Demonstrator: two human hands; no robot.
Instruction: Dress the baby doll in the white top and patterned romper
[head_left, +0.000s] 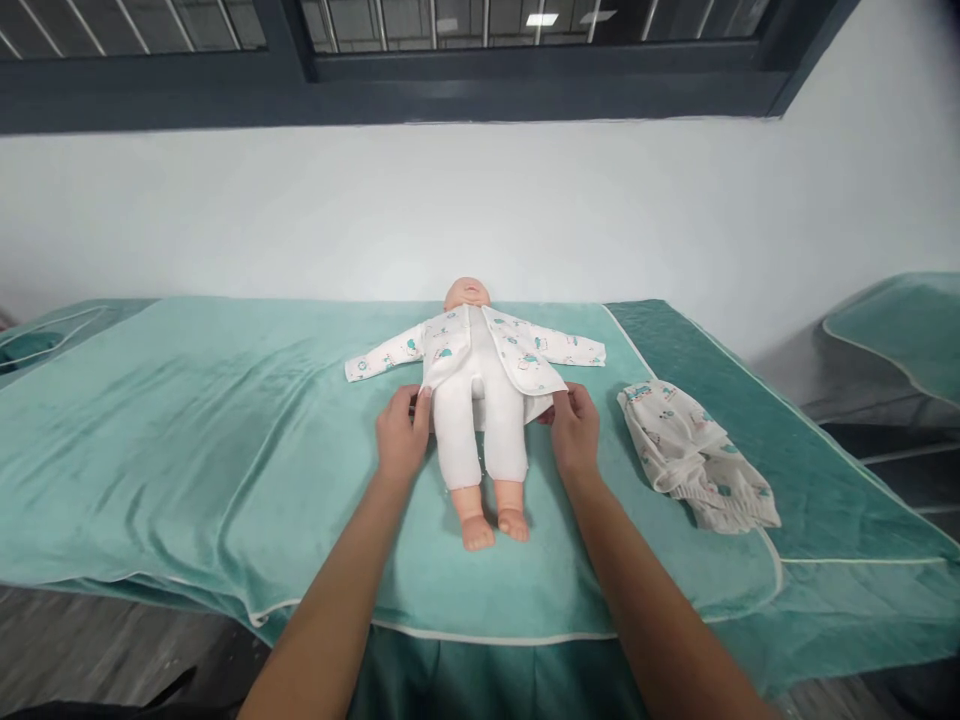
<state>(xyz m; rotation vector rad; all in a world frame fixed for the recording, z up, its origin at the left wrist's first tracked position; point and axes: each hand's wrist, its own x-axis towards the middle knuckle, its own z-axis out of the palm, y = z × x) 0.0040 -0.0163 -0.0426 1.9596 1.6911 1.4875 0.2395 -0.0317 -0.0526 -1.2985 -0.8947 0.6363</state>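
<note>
A baby doll [487,400] lies on its back, feet toward me, its white cloth legs and bare feet showing. It wears a white printed baby jacket [517,345], hanging open down the front with both sleeves spread sideways. My left hand [403,428] pinches the jacket's lower edge beside the doll's hip on the left. On the other side, my right hand [576,425] has its fingers closed on the jacket's lower right corner, pulling that panel outward. The doll's hands are hidden in the sleeves.
Folded white printed baby pants [697,455] lie to the right of the doll. A light green blanket [150,430] covers the padded table, over a darker green cover [847,500]. A white wall [300,210] and a dark-framed window [525,85] stand behind. At far right is another green cloth [900,330].
</note>
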